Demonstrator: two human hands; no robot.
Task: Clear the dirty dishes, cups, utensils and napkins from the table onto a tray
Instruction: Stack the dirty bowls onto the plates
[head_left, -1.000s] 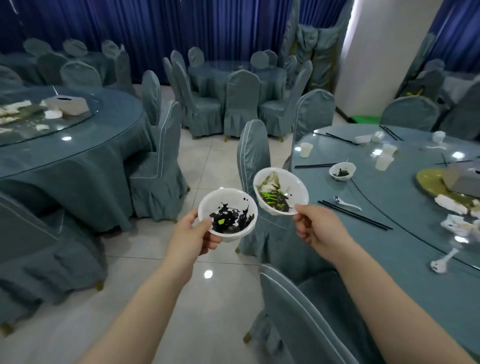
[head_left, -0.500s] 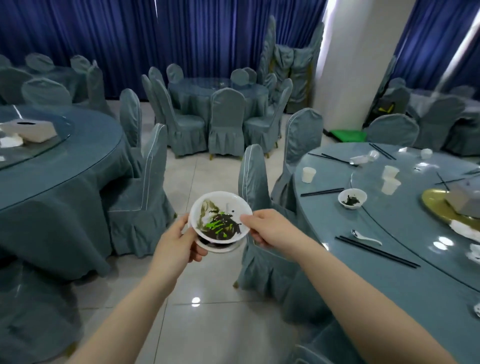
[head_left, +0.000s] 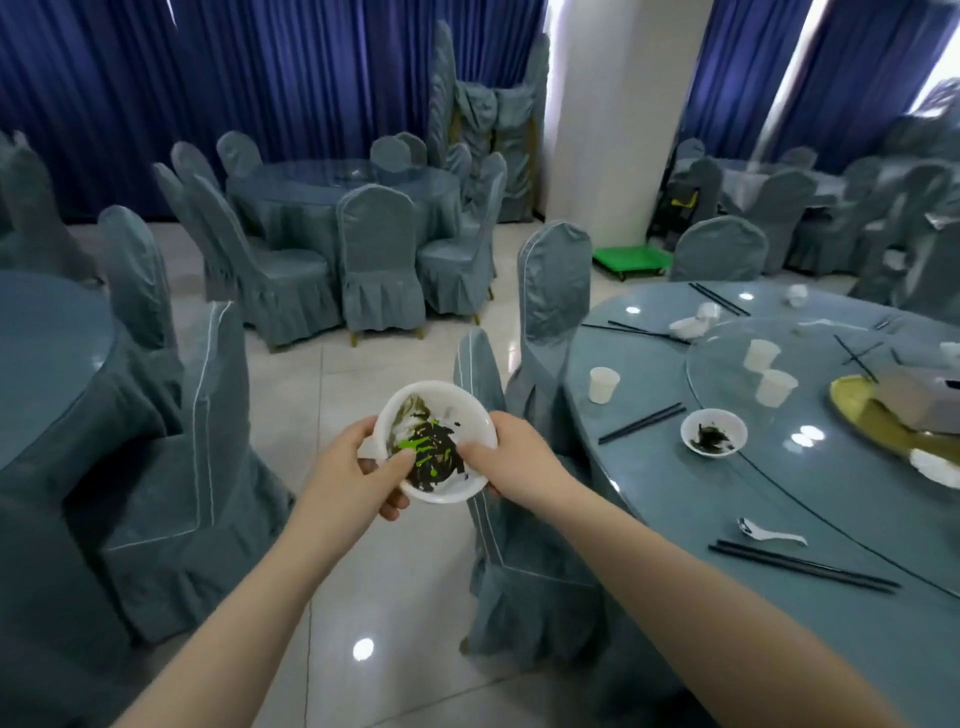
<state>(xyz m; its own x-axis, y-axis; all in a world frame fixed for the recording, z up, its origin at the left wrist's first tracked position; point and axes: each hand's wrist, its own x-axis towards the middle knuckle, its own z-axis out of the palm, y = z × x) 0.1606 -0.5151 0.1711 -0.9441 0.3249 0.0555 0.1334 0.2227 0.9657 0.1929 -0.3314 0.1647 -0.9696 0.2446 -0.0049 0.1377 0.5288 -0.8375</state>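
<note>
Stacked dirty bowls held in both your hands, over the floor at the table's 9 o'clock side.

The stacked bowls (head_left: 436, 447), white with dark and green scraps inside, sit between your hands. Your left hand (head_left: 353, 473) curls round the rim at the bowls' 8 o'clock, thumb over the edge; your right hand (head_left: 511, 457) pinches the rim at 3 o'clock. On the table (head_left: 649, 499) at your 2 o'clock lie another dirty bowl (head_left: 713, 432), a paper cup (head_left: 603, 384), chopsticks (head_left: 802, 566) and a spoon (head_left: 769, 531).
</note>
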